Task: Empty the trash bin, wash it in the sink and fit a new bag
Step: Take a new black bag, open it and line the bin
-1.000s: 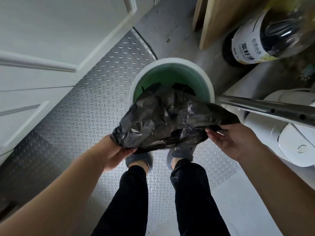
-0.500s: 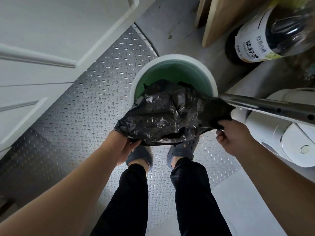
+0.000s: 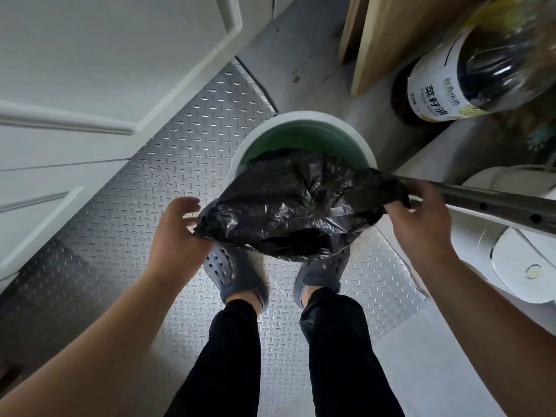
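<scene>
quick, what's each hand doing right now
Left hand: gripping the left edge of the black trash bag.
Right hand: gripping the bag's right edge, above the bin.

Looking down, I see a black trash bag (image 3: 294, 206) stretched between both hands above the trash bin (image 3: 304, 127), a round bin with a pale rim and green inside. My left hand (image 3: 177, 233) grips the bag's left edge, fingers curled around it; my right hand (image 3: 418, 218) pinches the right corner. The bin stands on a diamond-plate metal floor (image 3: 120, 221). Grey clogs (image 3: 234, 275) and black trousers show below. A metal tube (image 3: 487, 203) crosses at right, an oil bottle (image 3: 451, 82) beyond it.
</scene>
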Available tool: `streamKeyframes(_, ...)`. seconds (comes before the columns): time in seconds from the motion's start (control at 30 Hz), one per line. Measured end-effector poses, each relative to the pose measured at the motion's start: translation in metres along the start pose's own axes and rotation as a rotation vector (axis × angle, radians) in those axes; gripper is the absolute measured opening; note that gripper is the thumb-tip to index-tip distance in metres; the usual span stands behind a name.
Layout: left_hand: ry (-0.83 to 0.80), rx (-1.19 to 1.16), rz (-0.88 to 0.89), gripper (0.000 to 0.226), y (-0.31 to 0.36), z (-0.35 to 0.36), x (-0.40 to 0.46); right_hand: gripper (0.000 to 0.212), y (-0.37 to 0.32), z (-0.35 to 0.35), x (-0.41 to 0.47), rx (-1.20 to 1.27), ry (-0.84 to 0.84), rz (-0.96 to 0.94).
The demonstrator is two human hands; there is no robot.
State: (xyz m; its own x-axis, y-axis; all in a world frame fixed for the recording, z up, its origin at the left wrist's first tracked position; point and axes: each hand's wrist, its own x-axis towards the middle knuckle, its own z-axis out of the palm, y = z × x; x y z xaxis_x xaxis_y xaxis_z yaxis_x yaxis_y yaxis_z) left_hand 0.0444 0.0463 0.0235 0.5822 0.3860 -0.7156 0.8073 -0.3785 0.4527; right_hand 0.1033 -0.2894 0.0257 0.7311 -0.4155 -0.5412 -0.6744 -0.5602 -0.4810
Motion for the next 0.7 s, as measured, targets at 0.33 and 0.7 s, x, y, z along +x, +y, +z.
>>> streamKeyframes(0.33,-0.089,-0.023,0.639,0.046,0.06,-0.014,0.009,0.012,-0.058,0.008,0.02,-0.196,0.007,-0.772)
streamKeyframes(0.7,-0.365,-0.403,0.387,0.047,0.076,-0.035,0.039,0.009,-0.077,0.007,0.029,-0.203,-0.081,-0.728)
